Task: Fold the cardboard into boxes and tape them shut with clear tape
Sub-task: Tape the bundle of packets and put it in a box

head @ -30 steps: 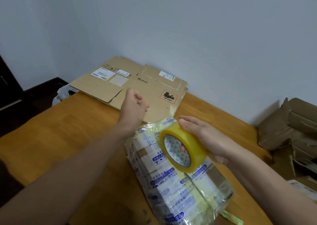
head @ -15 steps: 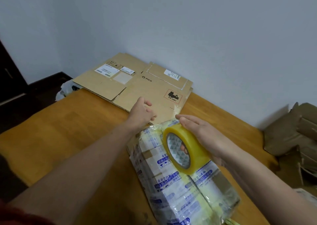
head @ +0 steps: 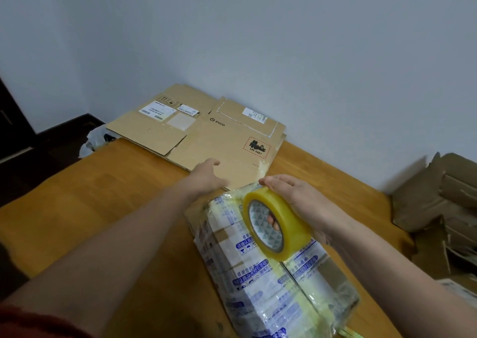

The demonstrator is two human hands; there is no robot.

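Flattened cardboard boxes [head: 219,141] lie stacked at the table's far edge against the wall, the top one printed "PICO". My left hand [head: 206,175] reaches to the near edge of the top sheet, thumb lying on it, fingers hidden behind the hand. In front of me my right hand [head: 299,203] grips a roll of clear yellowish tape [head: 286,224], with fingers through its core. The roll is held just above a parcel [head: 268,278] heavily wrapped in clear and blue-printed tape, which rests on the wooden table [head: 108,203].
Opened, crumpled cardboard boxes [head: 438,208] pile up at the table's right end. A white plastic bag [head: 91,143] sits beyond the far left edge. The white wall stands close behind the cardboard stack. Bare tabletop stretches to the left.
My left hand has come down from above the stack onto the near edge of the flat cardboard. The right hand keeps the tape roll over the parcel, almost unmoved.
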